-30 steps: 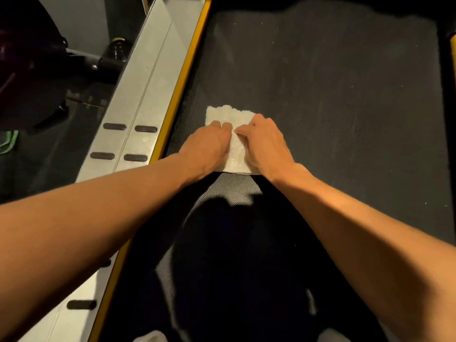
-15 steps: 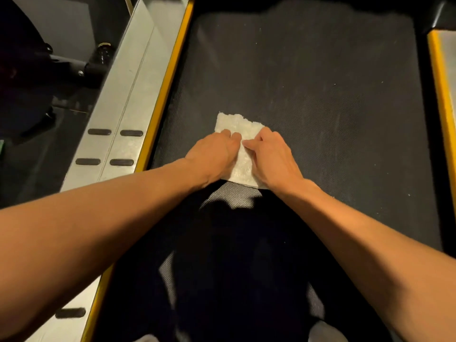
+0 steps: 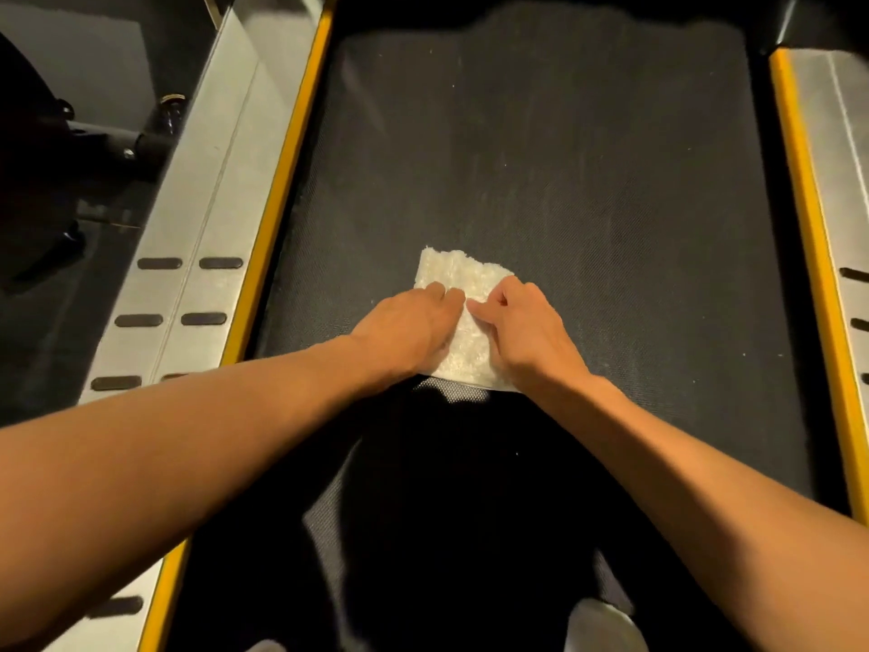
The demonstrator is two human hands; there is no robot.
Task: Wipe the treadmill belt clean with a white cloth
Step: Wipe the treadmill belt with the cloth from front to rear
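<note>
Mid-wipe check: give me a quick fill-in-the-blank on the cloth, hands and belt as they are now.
The cloth under the left hand and right hand is ____ in colour.
A ____ strip edges the belt on each side.
The cloth sits nearer the ____ rail.
Missing words: white; yellow; left.

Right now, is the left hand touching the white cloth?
Touching. The head view shows the left hand lying on the white cloth, its fingers overlapping the cloth's left part with no gap, on the treadmill belt.
</note>
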